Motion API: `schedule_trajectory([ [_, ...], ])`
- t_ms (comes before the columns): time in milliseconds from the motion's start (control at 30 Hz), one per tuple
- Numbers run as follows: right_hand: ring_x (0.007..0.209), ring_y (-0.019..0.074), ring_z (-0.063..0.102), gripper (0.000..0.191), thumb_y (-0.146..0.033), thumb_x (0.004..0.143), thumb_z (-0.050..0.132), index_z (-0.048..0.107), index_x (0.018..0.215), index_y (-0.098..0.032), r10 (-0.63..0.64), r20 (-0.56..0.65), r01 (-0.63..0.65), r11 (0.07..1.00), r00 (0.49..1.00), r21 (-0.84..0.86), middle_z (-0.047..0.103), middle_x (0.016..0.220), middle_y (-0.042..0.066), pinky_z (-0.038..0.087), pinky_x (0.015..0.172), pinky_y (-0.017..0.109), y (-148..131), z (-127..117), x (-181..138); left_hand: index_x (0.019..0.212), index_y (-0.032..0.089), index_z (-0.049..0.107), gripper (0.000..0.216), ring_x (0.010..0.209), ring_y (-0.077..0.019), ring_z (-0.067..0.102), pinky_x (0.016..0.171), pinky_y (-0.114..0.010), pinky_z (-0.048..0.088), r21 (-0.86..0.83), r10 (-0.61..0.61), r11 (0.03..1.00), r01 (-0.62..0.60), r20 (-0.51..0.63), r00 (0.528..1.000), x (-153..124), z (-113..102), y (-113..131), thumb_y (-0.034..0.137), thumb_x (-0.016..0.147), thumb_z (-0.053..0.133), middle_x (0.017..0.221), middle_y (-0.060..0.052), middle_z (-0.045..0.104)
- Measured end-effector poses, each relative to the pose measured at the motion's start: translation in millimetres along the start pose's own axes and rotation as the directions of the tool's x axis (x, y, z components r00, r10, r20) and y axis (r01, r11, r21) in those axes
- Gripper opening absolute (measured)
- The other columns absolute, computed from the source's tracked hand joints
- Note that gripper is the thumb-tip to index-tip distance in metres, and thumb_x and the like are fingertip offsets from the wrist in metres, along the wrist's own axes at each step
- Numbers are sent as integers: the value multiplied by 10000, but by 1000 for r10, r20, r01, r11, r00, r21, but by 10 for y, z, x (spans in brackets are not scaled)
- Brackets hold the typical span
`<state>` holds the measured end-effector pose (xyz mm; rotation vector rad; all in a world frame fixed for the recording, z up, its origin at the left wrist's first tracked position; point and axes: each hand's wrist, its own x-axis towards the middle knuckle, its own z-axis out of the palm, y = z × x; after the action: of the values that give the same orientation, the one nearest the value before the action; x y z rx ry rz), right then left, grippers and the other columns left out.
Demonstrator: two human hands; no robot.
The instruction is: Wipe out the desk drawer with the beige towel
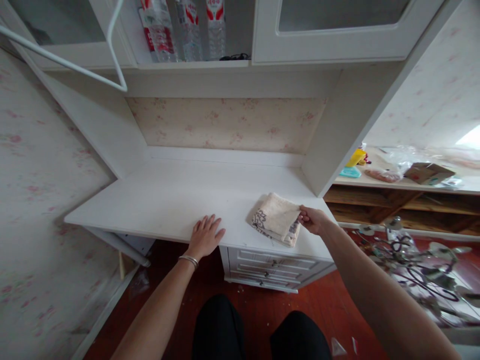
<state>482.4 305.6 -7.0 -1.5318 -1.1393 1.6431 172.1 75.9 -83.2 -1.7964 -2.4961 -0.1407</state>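
Observation:
A folded beige cloth [275,218] with a dark print along one edge lies on the white desk top [168,200], near its front right corner. My right hand [312,219] pinches the cloth's right edge, fingers closed on it. Further left, my left hand [205,236] rests flat on the desk's front edge with the fingers stretched out and nothing in it. A metal bangle circles that wrist.
A white drawer unit [273,270] sits under the desk's right end. Water bottles [187,30] stand on the shelf above, beside a glass-fronted cabinet door [337,30]. To the right are a cluttered shelf [405,172] and a metal lamp fixture [412,260] on the red floor.

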Motion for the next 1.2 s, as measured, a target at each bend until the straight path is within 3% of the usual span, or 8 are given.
schedule_trajectory([
  [300,403,105,516,417,-557,834,563,574,730,-153,75,124,-47,977,989,-210,639,604,54,461,399,234,294,251,-300,1423,293,409,593,1418,-267,256,1143,-463,194,9,0,1000,0,-6,1000,-1,25,-16,586,948,206,1540,-16,327],
  [433,336,99,447,369,-479,747,683,561,618,-156,33,211,42,940,977,-339,597,495,42,301,303,196,445,562,-344,1422,292,411,595,1418,-266,258,1141,-459,202,16,4,1000,-3,-10,1000,-1,22,-12,590,947,211,1539,-17,329],
  [533,345,91,421,314,-429,780,638,532,624,-178,-56,184,114,939,981,-325,519,438,-11,309,328,195,465,653,-305,1423,301,408,585,1416,-259,264,1144,-454,199,16,0,1000,0,-1,1000,0,12,-5,586,948,221,1540,-13,326],
  [733,414,98,437,291,-460,791,553,558,714,-179,-159,46,165,930,986,-329,494,509,-31,383,393,223,380,306,-288,1423,288,410,582,1413,-269,270,1139,-471,208,21,13,1000,-13,-19,1000,-3,22,-7,571,953,213,1540,-21,327],
  [933,487,158,495,272,-425,719,629,604,745,-156,-69,5,60,831,998,-552,537,559,21,409,457,287,529,-53,-308,1420,290,412,589,1411,-266,277,1142,-470,208,6,3,1000,-3,-25,1000,2,32,-10,583,949,216,1537,-23,333],
  [1033,830,264,594,380,-364,720,631,607,1011,-121,-343,-60,179,623,937,-762,626,900,138,480,693,370,513,-20,-375,1420,286,412,588,1414,-267,272,1140,-474,207,9,3,1000,-3,-11,1000,2,17,-3,579,951,213,1538,-27,330],
  [1133,1194,323,461,581,-207,733,567,489,1309,-188,-695,134,362,193,707,-912,492,1306,167,390,962,472,429,143,-450,1419,288,414,585,1416,-270,267,1137,-477,210,18,7,1000,-7,-1,1000,-2,1,3,575,954,206,1541,-23,325],
  [1200,1339,325,315,672,-139,740,522,426,1389,-286,-721,316,459,3,616,-888,372,1456,114,271,1060,552,364,295,-459,1421,288,411,581,1416,-271,269,1137,-476,211,26,7,1000,-7,-3,1000,-5,0,4,567,957,202,1541,-22,324],
])
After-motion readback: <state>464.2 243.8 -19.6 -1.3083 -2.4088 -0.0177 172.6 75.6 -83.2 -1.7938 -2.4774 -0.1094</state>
